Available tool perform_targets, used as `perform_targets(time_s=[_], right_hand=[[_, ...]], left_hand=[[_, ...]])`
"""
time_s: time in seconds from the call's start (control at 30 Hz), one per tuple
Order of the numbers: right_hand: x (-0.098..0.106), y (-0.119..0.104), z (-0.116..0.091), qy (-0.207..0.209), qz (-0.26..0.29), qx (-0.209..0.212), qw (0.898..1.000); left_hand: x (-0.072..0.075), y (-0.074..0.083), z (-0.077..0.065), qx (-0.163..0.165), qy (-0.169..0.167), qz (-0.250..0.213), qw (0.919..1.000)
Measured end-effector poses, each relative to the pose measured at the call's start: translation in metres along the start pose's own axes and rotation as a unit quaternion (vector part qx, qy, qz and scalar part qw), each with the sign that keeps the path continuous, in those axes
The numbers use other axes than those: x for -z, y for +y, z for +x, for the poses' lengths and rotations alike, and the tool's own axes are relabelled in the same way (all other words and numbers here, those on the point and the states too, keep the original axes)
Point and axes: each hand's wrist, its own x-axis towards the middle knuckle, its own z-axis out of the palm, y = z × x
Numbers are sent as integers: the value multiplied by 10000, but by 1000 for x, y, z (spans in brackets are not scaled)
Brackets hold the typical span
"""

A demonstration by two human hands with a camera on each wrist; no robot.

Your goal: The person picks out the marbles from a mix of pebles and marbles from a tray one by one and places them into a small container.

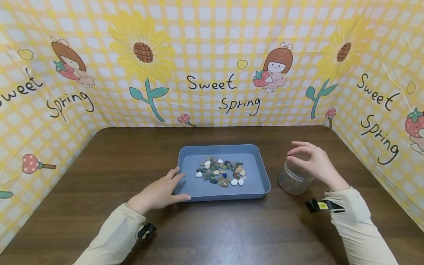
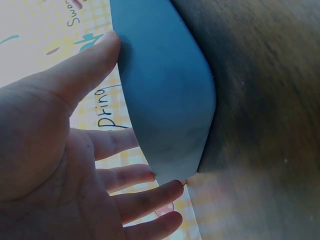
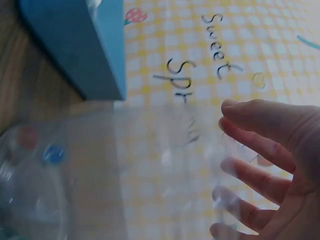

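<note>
A blue-grey tray point(image 1: 190, 187) holds a spread of small stones point(image 1: 222, 181), white, grey, green and tan, with a dark blue bead point(image 1: 224, 175) among them. My left hand point(image 1: 159, 193) rests at its near left corner, thumb on the front rim and fingers spread along the left side. To the tray's right stands a clear jar point(image 1: 294, 182) with an open top. Over its mouth hovers my right hand point(image 1: 314, 163), fingers loosely bent, nothing visible between thumb and fingertips. In the right wrist view a blue marble point(image 3: 53, 154) and a reddish one point(image 3: 27, 136) show near the jar's bottom.
Everything stands on a dark brown wooden table point(image 1: 212, 228). A yellow checked cloth point(image 1: 205, 44) with flowers and lettering hangs at the back and both sides. Black straps point(image 1: 322, 205) sit around both wrists.
</note>
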Motion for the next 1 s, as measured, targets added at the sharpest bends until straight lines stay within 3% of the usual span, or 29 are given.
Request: perform_targets(time_s=[0.4, 0.77, 1.0], right_hand=[[-12, -32, 16, 13, 310, 438, 9986], [-30, -54, 32, -552, 858, 412, 9939], [-44, -56, 42, -814, 1145, 495, 9889]], left_hand=[[0, 0, 0, 10, 18, -19, 10000], [0, -1, 0, -42, 24, -35, 10000], [0, -1, 0, -15, 48, -22, 10000]])
